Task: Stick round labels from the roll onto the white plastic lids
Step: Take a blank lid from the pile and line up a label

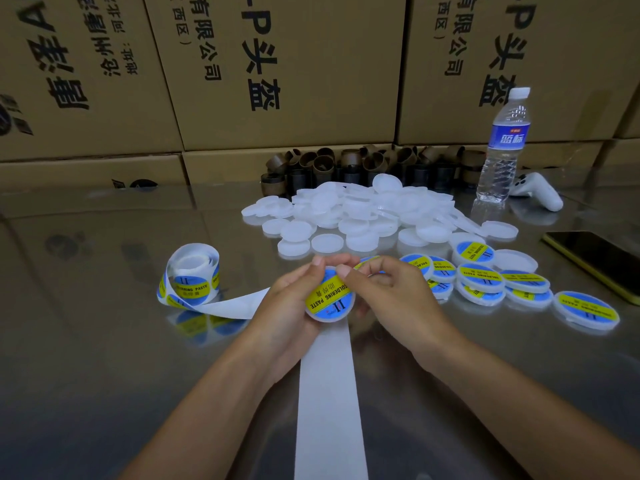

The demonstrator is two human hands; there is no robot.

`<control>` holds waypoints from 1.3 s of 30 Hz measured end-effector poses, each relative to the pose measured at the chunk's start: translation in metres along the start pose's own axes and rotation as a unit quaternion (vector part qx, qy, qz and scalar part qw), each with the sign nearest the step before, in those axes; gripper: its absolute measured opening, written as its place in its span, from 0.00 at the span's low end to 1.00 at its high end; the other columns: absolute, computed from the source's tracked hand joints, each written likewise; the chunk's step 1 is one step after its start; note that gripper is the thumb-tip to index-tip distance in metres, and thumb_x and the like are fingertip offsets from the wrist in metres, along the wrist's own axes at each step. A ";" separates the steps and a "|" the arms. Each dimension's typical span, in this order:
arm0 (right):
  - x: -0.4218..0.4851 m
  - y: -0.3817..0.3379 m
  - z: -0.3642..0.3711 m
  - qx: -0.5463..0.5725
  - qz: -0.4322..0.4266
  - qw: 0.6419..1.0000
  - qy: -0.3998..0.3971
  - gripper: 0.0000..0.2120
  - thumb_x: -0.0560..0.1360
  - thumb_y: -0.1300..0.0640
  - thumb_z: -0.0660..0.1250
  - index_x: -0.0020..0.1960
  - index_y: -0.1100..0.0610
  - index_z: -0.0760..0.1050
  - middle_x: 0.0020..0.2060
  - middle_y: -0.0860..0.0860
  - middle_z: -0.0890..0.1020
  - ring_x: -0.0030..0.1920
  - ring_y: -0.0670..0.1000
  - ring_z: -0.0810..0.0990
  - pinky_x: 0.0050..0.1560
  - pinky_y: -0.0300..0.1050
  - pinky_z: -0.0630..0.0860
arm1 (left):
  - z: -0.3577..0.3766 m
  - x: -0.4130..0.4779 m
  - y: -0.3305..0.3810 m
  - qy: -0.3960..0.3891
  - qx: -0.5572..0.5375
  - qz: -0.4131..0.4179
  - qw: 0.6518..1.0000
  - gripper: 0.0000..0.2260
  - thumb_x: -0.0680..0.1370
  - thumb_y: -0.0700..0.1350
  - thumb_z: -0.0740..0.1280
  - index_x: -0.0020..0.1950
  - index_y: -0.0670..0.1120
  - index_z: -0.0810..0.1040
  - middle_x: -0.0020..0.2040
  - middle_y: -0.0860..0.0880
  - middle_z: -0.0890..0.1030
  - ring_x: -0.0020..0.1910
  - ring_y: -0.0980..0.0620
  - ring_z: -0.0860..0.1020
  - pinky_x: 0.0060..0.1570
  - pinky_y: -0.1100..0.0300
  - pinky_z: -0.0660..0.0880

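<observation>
At centre frame, the left hand (294, 299) held a white plastic lid (328, 319) in a closed grip, with a round blue-and-yellow label (332, 297) already on it. The right hand (391, 299) pinched the lid's upper edge, thumb on the label, apparently smoothing it down. Roughly ten labelled lids (485, 278) lay at right, while a far larger pile of bare lids (360, 213) waited behind, so most of the work seemed left. The label roll (192, 275) stood at left, its empty backing strip (329, 393) trailing to the bottom edge. The tabletop (104, 341) was glossy and reflective. Cardboard boxes (277, 64) filled the top; brown cardboard cores (363, 164), a water bottle (505, 147) and a phone (599, 258) sat at right.
</observation>
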State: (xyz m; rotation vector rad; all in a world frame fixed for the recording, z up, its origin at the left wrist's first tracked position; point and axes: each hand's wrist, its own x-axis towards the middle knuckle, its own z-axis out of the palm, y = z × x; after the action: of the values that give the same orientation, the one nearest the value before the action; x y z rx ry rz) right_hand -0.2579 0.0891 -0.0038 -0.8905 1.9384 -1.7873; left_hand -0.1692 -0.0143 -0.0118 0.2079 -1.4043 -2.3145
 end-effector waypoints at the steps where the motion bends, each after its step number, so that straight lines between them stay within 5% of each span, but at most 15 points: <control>1: 0.000 0.000 0.000 -0.013 0.002 1.000 -0.025 0.12 0.73 0.50 0.69 0.40 0.60 0.77 0.26 0.50 0.79 0.25 0.44 0.75 0.28 0.33 0.70 | 0.000 0.000 0.000 -0.002 -0.003 0.004 1.000 0.15 0.74 0.48 0.61 0.50 0.43 0.84 0.52 0.44 0.84 0.50 0.50 0.83 0.48 0.60 0.80; 6: 0.000 0.002 0.002 -0.014 -0.049 0.999 -0.009 0.13 0.79 0.55 0.62 0.39 0.60 0.76 0.20 0.44 0.76 0.21 0.40 0.72 0.23 0.29 0.65 | -0.001 0.000 -0.004 0.003 0.057 0.007 0.998 0.18 0.74 0.49 0.64 0.60 0.42 0.78 0.54 0.40 0.83 0.49 0.45 0.82 0.51 0.54 0.80; 11: 0.004 0.005 0.000 0.033 -0.067 0.997 0.037 0.12 0.78 0.52 0.63 0.39 0.57 0.74 0.25 0.46 0.79 0.23 0.43 0.74 0.27 0.31 0.68 | -0.004 -0.001 -0.006 0.042 0.140 0.019 0.989 0.17 0.70 0.49 0.67 0.52 0.39 0.78 0.45 0.45 0.85 0.42 0.53 0.82 0.42 0.64 0.77; 14: 0.003 0.005 0.000 0.033 -0.069 0.997 0.012 0.04 0.75 0.53 0.68 0.45 0.52 0.73 0.26 0.47 0.80 0.25 0.43 0.77 0.28 0.30 0.68 | -0.005 0.000 -0.005 0.048 0.135 0.033 0.989 0.16 0.71 0.49 0.67 0.51 0.39 0.78 0.45 0.44 0.84 0.42 0.51 0.82 0.42 0.63 0.78; 19: 0.003 0.006 0.001 0.032 -0.108 0.993 0.034 0.07 0.73 0.60 0.70 0.45 0.50 0.73 0.24 0.48 0.77 0.24 0.42 0.77 0.28 0.30 0.70 | -0.001 -0.001 -0.004 0.044 0.114 0.039 0.992 0.17 0.69 0.47 0.69 0.54 0.40 0.79 0.46 0.44 0.85 0.41 0.52 0.83 0.40 0.64 0.78; 27: 0.006 0.009 0.000 0.035 -0.079 0.994 0.061 0.06 0.77 0.55 0.66 0.41 0.53 0.74 0.28 0.53 0.82 0.23 0.47 0.76 0.30 0.38 0.71 | 0.000 -0.002 -0.007 0.036 0.131 0.048 0.990 0.14 0.72 0.35 0.69 0.57 0.43 0.77 0.49 0.44 0.85 0.45 0.50 0.83 0.42 0.63 0.79; 33: 0.005 0.008 -0.001 0.040 -0.095 0.993 0.050 0.04 0.77 0.55 0.66 0.43 0.52 0.74 0.27 0.50 0.82 0.24 0.46 0.77 0.30 0.36 0.71 | 0.001 -0.003 -0.004 0.040 0.165 0.049 0.984 0.16 0.73 0.48 0.67 0.59 0.45 0.78 0.46 0.46 0.85 0.43 0.53 0.83 0.44 0.62 0.78; 39: 0.002 0.008 0.002 0.028 -0.105 0.994 0.018 0.13 0.72 0.59 0.72 0.48 0.47 0.70 0.28 0.50 0.80 0.27 0.45 0.78 0.30 0.31 0.71 | -0.001 -0.001 -0.003 0.069 0.138 0.052 0.987 0.13 0.77 0.45 0.65 0.60 0.44 0.77 0.46 0.45 0.84 0.39 0.54 0.82 0.43 0.60 0.76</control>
State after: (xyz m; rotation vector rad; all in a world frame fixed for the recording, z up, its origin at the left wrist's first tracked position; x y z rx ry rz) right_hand -0.2594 0.0862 -0.0112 -1.0835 1.8649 -1.9776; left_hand -0.1687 -0.0132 -0.0148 0.3594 -1.6198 -1.9773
